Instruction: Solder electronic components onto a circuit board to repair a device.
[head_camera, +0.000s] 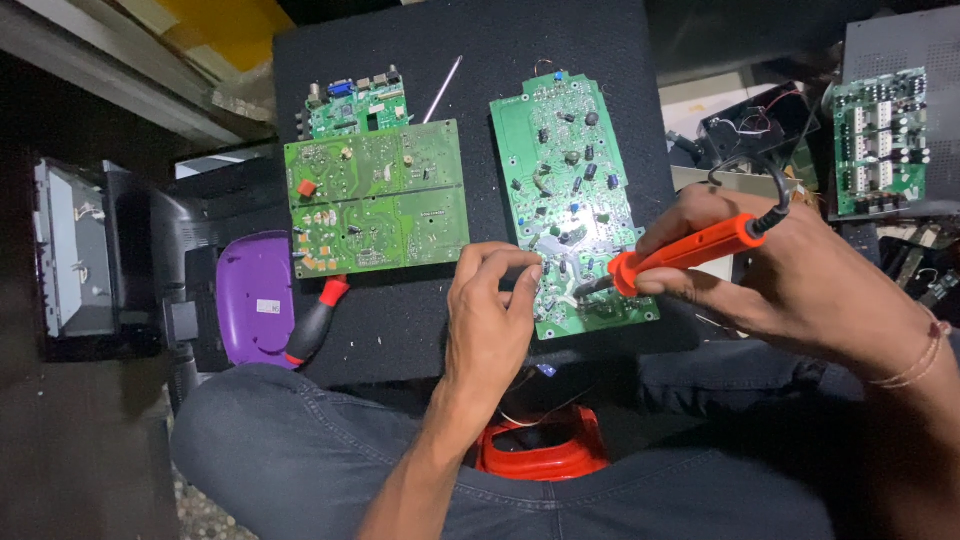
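The fingers (520, 272) of the left hand (487, 315) are pinched shut at the lower left edge of a long green printed circuit board (570, 200) studded with small dark components, seemingly on a part there, though what they grip is too small to tell. The right hand (760, 270) is closed around an orange-handled soldering iron (690, 250), its dark tip resting on the same board just beside the left fingertips. The board lies on a black padded bench (400, 320) above the person's lap. To its left sit a squarer green circuit board (375, 198), a smaller green board with connectors (355, 105) behind it, a thin metal rod (442, 90), and a red-and-black tool handle (315, 325) near a purple plastic case (255, 295). With tip and fingertips so close, a slip could likely burn skin, and lingering heat might lift a pad or bridge neighbouring joints.
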